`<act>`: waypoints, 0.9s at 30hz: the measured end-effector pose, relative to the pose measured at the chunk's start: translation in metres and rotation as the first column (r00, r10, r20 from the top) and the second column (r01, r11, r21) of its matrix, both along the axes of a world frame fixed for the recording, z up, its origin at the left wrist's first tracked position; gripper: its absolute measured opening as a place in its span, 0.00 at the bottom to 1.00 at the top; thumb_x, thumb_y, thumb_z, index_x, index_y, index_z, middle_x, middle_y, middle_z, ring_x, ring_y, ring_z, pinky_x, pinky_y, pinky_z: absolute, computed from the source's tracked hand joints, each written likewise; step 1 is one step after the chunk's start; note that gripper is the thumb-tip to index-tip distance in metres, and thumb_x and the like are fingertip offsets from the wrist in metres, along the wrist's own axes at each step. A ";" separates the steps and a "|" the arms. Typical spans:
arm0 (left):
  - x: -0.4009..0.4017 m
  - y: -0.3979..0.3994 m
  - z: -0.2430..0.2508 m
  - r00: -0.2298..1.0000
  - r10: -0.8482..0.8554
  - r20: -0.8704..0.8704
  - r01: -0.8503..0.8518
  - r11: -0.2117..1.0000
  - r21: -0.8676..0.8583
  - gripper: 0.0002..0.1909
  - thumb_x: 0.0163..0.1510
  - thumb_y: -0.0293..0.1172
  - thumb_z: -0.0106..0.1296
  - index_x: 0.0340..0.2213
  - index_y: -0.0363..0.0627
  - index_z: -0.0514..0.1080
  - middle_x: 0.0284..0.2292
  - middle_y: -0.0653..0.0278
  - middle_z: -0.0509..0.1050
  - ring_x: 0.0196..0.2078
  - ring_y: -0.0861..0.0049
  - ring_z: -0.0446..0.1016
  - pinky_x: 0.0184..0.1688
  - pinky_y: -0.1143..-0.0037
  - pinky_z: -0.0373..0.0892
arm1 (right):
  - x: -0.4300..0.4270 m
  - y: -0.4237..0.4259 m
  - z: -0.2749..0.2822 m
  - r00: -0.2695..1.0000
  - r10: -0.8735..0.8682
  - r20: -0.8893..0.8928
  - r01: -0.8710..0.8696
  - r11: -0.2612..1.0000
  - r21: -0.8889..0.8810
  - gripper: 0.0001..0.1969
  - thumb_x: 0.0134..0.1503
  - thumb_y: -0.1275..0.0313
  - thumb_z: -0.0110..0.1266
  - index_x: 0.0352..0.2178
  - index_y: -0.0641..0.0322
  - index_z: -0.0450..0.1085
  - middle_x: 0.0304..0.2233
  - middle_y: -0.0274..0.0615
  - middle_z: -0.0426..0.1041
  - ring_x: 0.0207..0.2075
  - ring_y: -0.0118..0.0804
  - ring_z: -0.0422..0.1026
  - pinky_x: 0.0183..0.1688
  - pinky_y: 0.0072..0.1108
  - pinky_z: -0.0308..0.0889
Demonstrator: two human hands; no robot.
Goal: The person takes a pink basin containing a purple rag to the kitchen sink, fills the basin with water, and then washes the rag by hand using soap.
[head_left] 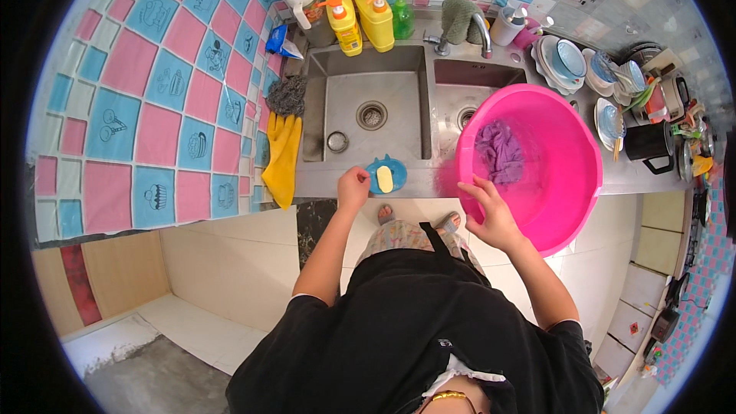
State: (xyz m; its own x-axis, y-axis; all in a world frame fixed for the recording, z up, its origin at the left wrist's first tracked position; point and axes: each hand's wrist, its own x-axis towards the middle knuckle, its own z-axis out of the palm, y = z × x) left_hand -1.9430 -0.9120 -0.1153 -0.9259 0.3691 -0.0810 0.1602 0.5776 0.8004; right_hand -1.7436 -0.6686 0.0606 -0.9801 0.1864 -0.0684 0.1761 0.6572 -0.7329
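Note:
My left hand [352,188] is at the sink's front edge with its fingers curled. Its fingertips meet the left rim of a blue soap dish [398,177]; whether they pinch it I cannot tell. A pale yellow bar of soap [384,179] lies in the dish. My right hand [492,214], fingers apart, is at the near left rim of a large pink plastic basin [558,184]. The basin rests over the right sink bowl and juts past the counter's front edge. Inside it lies a crumpled, wet-looking purple cloth [499,152].
A steel double sink [397,100] lies ahead, its tap [480,34] draped with a green cloth [457,17]. Yellow bottles [374,17] stand behind. Yellow rubber gloves [282,155] hang over the left edge. Stacked dishes [560,66] and a black pot [648,141] crowd the right.

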 end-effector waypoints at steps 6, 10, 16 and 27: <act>-0.003 -0.005 0.015 0.997 -0.035 0.069 0.050 0.973 -0.223 0.09 0.37 0.27 0.55 0.23 0.42 0.66 0.19 0.60 0.71 0.23 0.64 0.71 0.25 0.69 0.65 | -0.013 -0.034 0.002 0.971 -0.239 -0.029 0.240 0.966 0.097 0.26 0.44 0.73 0.51 0.48 0.63 0.57 0.45 0.57 0.60 0.45 0.56 0.63 0.45 0.34 0.62; -0.006 -0.013 0.006 0.991 -0.095 0.095 0.114 0.970 -0.214 0.13 0.37 0.27 0.56 0.27 0.41 0.65 0.20 0.59 0.71 0.25 0.64 0.71 0.26 0.69 0.66 | -0.027 -0.057 0.000 0.884 -0.359 -0.299 0.454 0.811 0.369 0.24 0.43 0.76 0.52 0.45 0.68 0.58 0.43 0.55 0.62 0.43 0.55 0.63 0.44 0.34 0.60; -0.009 -0.024 -0.019 0.987 -0.100 0.130 0.106 0.994 -0.040 0.17 0.39 0.23 0.55 0.33 0.36 0.63 0.19 0.60 0.70 0.22 0.71 0.71 0.24 0.74 0.67 | -0.086 -0.106 -0.035 0.961 -0.134 -0.241 0.176 0.971 0.162 0.11 0.42 0.75 0.53 0.30 0.63 0.64 0.30 0.46 0.66 0.32 0.48 0.67 0.32 0.33 0.64; -0.009 -0.020 -0.018 0.907 -0.090 0.412 0.032 0.989 0.147 0.15 0.42 0.17 0.51 0.35 0.33 0.64 0.18 0.61 0.69 0.17 0.78 0.71 0.17 0.79 0.68 | -0.156 -0.144 -0.152 0.924 -0.298 0.240 0.229 0.933 0.277 0.23 0.40 0.69 0.58 0.36 0.62 0.56 0.33 0.48 0.65 0.37 0.47 0.68 0.34 0.30 0.67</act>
State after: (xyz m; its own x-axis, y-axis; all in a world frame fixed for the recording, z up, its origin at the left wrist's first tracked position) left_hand -1.9521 -0.9324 -0.1336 -0.7939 0.4580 -0.3999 -0.1728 0.4607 0.8706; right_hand -1.8997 -0.8123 -0.0917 -0.8419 0.4797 -0.2473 0.5379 0.7078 -0.4579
